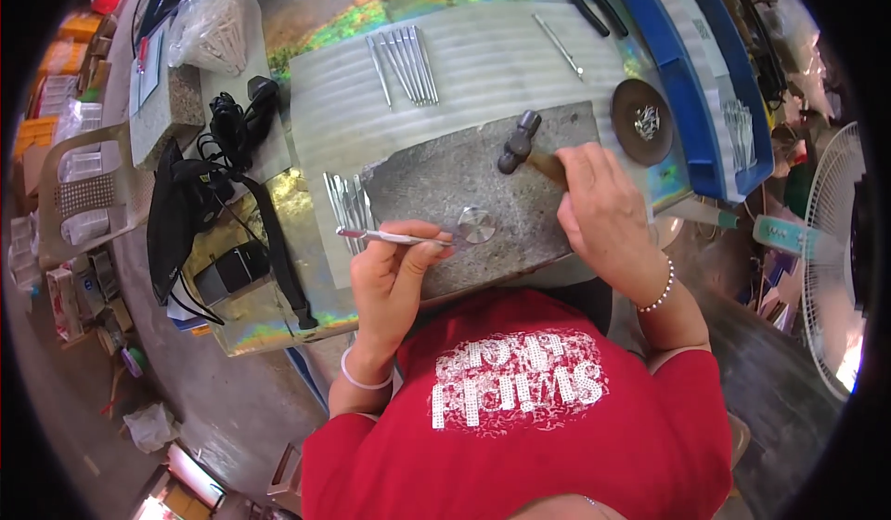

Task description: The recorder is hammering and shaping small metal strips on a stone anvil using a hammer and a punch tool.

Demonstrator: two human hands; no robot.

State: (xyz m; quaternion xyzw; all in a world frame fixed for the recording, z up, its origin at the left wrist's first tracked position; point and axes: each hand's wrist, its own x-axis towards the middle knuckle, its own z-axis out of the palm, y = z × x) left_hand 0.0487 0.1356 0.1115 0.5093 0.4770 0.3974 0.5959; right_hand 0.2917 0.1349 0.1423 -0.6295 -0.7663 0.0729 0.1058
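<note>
My left hand [379, 283] is closed around a thin silver metal rod [388, 237] with a reddish far-left end. Its other end points right, toward a small round metal disc [477, 226] lying on the grey stone slab [427, 169]. The fingers of my right hand [608, 214] wrap the wooden handle of a hammer [522, 141], whose dark metal head rests on or just over the slab; I cannot tell which. Beside my left hand, a bunch of similar silver rods [347, 201] lies at the slab's left edge.
Farther back on the white foam sheet [483, 37] lie several silver rods [406, 65] and a single rod [559, 46]. A brown dish [625, 139] holds small metal parts. Pliers [587, 2], a blue tray [670, 70], black straps [269, 241] and a fan [821, 260] surround the workspace.
</note>
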